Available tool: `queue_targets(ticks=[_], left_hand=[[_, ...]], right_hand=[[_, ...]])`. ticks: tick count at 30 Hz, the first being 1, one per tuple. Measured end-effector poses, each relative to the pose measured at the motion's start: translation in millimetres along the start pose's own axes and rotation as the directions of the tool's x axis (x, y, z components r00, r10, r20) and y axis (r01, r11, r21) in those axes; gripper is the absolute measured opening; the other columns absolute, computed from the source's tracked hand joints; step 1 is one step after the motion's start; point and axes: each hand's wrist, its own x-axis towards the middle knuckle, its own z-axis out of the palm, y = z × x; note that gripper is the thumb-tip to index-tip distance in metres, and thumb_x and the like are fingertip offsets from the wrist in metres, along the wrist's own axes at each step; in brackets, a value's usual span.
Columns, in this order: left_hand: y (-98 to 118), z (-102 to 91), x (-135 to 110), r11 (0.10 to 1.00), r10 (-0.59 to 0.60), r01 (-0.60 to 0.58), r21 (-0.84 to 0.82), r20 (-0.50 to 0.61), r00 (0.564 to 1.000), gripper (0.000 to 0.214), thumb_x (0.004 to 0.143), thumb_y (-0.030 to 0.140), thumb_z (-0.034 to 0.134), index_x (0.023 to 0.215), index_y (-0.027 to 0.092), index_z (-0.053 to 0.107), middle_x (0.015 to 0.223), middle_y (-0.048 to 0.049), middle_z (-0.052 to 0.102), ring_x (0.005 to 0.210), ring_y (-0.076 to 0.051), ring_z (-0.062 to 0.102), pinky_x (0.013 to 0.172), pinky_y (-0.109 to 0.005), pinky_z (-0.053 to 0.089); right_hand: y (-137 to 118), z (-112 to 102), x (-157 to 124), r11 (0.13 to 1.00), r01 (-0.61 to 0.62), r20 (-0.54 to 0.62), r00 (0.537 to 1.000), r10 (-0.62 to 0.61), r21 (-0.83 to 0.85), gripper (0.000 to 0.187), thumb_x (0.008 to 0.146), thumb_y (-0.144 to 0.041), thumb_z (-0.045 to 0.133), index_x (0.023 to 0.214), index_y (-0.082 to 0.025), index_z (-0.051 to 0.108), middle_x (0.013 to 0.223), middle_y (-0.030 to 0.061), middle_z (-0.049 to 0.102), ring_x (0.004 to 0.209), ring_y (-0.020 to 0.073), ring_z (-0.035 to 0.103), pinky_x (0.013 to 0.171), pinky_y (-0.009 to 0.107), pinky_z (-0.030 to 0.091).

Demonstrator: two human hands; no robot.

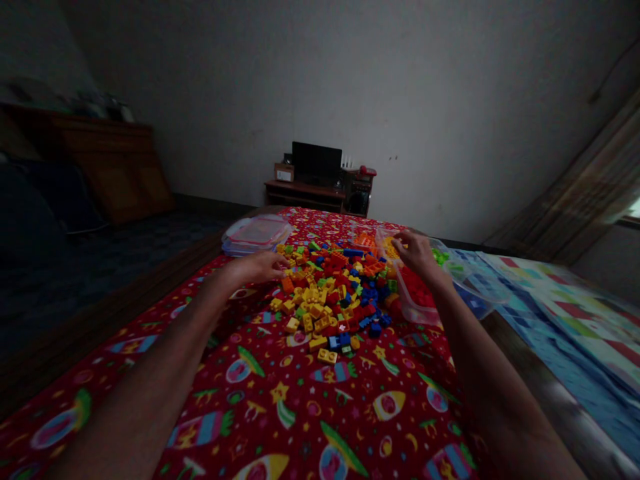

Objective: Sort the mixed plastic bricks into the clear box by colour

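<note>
A mixed heap of toy building bricks [325,300] in yellow, red, blue, orange and green lies loose on a red patterned cloth [310,413]. At the heap's left edge is my left hand [263,266], its fingers apart and nothing visible in them. My right hand [416,252] hovers over the clear plastic boxes on the right, fingers bent together near yellow bricks [389,247]; whatever they hold is too small to make out. Red bricks [416,288] fill the nearer box [423,315], partly behind my right forearm. Orange bricks [367,241] and green bricks [441,256] sit in other boxes.
Stacked clear lids [257,232] lie left of the heap. Beyond the right edge spreads a blue and patchwork bedcover [550,320]. A low stand with a black monitor [317,163] is against the far wall; a wooden cabinet [113,170] stands at left.
</note>
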Motion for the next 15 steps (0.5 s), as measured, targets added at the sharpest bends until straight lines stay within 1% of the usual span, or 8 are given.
queue_targets(ticks=[3, 6, 8, 11, 15], left_hand=[[3, 10.8, 5, 1.000, 0.000, 0.002, 0.029, -0.074, 0.997, 0.041, 0.075, 0.035, 0.058, 0.111, 0.016, 0.066, 0.104, -0.0079, 0.072, 0.090, -0.023, 0.065, 0.078, -0.027, 0.049], [11, 23.4, 11, 0.998, 0.047, -0.041, 0.058, -0.105, 0.993, 0.035, 0.076, 0.034, 0.058, 0.107, 0.019, 0.068, 0.101, -0.0057, 0.073, 0.088, -0.020, 0.065, 0.076, -0.025, 0.049], [15, 30.4, 15, 0.994, 0.063, -0.052, 0.099, -0.113, 0.992, 0.030, 0.077, 0.031, 0.058, 0.101, 0.018, 0.071, 0.097, -0.0064, 0.073, 0.084, -0.020, 0.066, 0.074, -0.025, 0.049], [16, 39.4, 19, 0.988, 0.072, -0.049, 0.143, -0.154, 0.985, 0.024, 0.077, 0.029, 0.060, 0.093, 0.017, 0.072, 0.094, -0.0072, 0.073, 0.083, -0.020, 0.065, 0.073, -0.025, 0.048], [12, 50.1, 23, 0.989, 0.113, -0.088, 0.119, -0.222, 0.968, 0.030, 0.076, 0.030, 0.062, 0.102, 0.018, 0.070, 0.101, -0.0076, 0.071, 0.091, -0.021, 0.064, 0.081, -0.027, 0.048]], right_hand=[[-34, 9, -30, 0.985, 0.126, 0.102, 0.985, -0.138, 0.115, 0.024, 0.087, -0.025, 0.049, 0.096, -0.015, 0.069, 0.087, 0.0102, 0.070, 0.075, 0.0173, 0.061, 0.067, 0.025, 0.041], [-61, 12, -52, 0.963, 0.231, 0.220, 0.941, -0.257, 0.136, 0.021, 0.087, -0.021, 0.048, 0.090, -0.015, 0.068, 0.077, 0.0071, 0.068, 0.066, 0.0137, 0.055, 0.061, 0.023, 0.034], [-74, 12, -60, 0.950, 0.283, 0.265, 0.914, -0.308, 0.129, 0.021, 0.087, -0.017, 0.046, 0.085, -0.015, 0.067, 0.072, 0.0051, 0.064, 0.060, 0.0114, 0.049, 0.057, 0.023, 0.029], [-85, 9, -68, 0.944, 0.312, 0.299, 0.896, -0.329, 0.104, 0.023, 0.087, -0.015, 0.043, 0.078, -0.014, 0.064, 0.067, 0.0032, 0.059, 0.055, 0.0094, 0.040, 0.054, 0.024, 0.022], [-90, 6, -74, 0.949, 0.305, 0.347, 0.883, -0.315, 0.083, 0.022, 0.085, -0.011, 0.043, 0.073, -0.014, 0.062, 0.063, 0.0010, 0.053, 0.053, 0.0082, 0.032, 0.053, 0.024, 0.018]])
